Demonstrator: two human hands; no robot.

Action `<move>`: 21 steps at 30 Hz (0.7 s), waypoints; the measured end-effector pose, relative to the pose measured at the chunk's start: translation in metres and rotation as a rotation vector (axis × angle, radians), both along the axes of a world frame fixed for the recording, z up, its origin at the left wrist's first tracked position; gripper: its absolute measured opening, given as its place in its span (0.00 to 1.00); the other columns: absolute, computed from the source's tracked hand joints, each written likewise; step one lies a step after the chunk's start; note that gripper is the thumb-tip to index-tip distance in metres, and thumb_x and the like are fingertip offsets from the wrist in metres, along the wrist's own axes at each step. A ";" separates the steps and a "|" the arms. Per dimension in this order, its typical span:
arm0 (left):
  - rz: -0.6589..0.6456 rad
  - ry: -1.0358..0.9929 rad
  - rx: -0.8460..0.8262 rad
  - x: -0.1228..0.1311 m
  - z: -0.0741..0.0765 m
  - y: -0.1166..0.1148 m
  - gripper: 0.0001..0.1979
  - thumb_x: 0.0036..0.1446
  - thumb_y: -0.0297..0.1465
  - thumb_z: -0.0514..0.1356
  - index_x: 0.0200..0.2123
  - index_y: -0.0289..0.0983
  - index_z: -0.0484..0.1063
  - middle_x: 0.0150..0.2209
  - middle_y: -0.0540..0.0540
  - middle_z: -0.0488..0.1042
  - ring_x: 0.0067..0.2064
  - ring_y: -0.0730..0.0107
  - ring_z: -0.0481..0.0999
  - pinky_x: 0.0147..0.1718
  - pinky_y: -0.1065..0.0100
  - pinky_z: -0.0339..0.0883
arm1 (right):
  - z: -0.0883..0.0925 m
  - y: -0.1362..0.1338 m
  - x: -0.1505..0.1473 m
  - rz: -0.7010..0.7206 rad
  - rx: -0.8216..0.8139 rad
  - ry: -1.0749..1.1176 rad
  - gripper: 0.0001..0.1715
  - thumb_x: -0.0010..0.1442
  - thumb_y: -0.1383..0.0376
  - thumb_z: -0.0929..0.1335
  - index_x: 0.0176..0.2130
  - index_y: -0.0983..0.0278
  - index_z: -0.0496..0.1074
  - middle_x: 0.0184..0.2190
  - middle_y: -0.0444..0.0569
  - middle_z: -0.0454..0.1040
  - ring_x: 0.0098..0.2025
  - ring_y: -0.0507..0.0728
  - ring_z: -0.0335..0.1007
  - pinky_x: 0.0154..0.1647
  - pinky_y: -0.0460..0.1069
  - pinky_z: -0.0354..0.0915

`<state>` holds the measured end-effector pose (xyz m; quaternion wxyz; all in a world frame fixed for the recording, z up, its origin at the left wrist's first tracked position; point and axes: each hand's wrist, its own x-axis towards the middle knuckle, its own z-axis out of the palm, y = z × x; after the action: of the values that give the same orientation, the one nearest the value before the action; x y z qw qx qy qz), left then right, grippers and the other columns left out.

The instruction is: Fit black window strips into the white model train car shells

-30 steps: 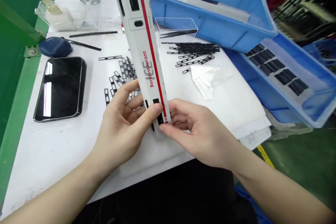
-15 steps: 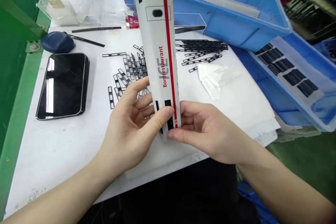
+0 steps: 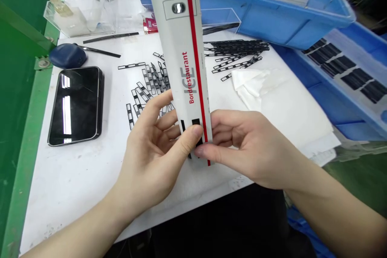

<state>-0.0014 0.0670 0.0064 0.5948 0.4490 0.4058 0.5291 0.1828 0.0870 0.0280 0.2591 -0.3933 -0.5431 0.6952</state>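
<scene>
The left hand point(image 3: 151, 157) was closed around the low end of a long model train car shell point(image 3: 184, 68), with its thumb point(image 3: 193, 133) pressed on the front by a black window point(image 3: 196, 127) and its fingers curled behind. The right hand point(image 3: 244, 145) gripped the same end from the other side, and its fingers wrapped behind the shell too. The two hands held the shell up in the air above the tabletop point(image 3: 75, 197). It stood almost straight up, with a small lean, and its top went out of view. It was pale grey with a red stripe, and it said ICE Bordrestaurant in red and grey.

Just past the left hand lay a messy pile of black and white window strips point(image 3: 151, 82). Past the right hand lay a neat bunch of black strips point(image 3: 237, 50), and a white tissue point(image 3: 250, 88) sat near them. Further left were a black phone point(image 3: 75, 105), a dark blue pouch point(image 3: 67, 56) and a clear plastic box point(image 3: 65, 18). A small red packet point(image 3: 150, 25) sat behind the shell. Two blue plastic crates point(image 3: 272, 12) point(image 3: 341, 84) sat at the far right, and the lower one held rows of black strips
</scene>
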 end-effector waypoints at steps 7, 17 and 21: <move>-0.056 -0.013 0.000 -0.004 0.000 0.001 0.21 0.67 0.25 0.67 0.60 0.40 0.68 0.53 0.46 0.84 0.53 0.58 0.86 0.44 0.67 0.85 | 0.003 -0.006 -0.005 -0.007 0.187 -0.143 0.03 0.69 0.67 0.71 0.42 0.60 0.73 0.39 0.43 0.79 0.42 0.56 0.80 0.42 0.48 0.77; -0.073 -0.057 -0.047 -0.006 -0.005 0.002 0.20 0.67 0.28 0.69 0.59 0.44 0.71 0.52 0.48 0.84 0.55 0.55 0.85 0.50 0.62 0.85 | 0.002 -0.001 -0.001 0.057 0.231 -0.134 0.06 0.68 0.66 0.72 0.45 0.61 0.73 0.40 0.45 0.80 0.44 0.57 0.80 0.45 0.51 0.79; -0.071 -0.086 -0.063 -0.005 -0.001 0.001 0.24 0.63 0.28 0.72 0.58 0.45 0.70 0.50 0.48 0.85 0.53 0.51 0.86 0.49 0.55 0.86 | 0.003 -0.003 -0.004 -0.012 0.221 -0.077 0.06 0.66 0.68 0.73 0.43 0.61 0.73 0.43 0.45 0.80 0.43 0.56 0.81 0.44 0.50 0.79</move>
<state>-0.0061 0.0682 0.0055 0.6440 0.4209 0.3800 0.5135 0.1787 0.0844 0.0308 0.2841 -0.3922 -0.6237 0.6136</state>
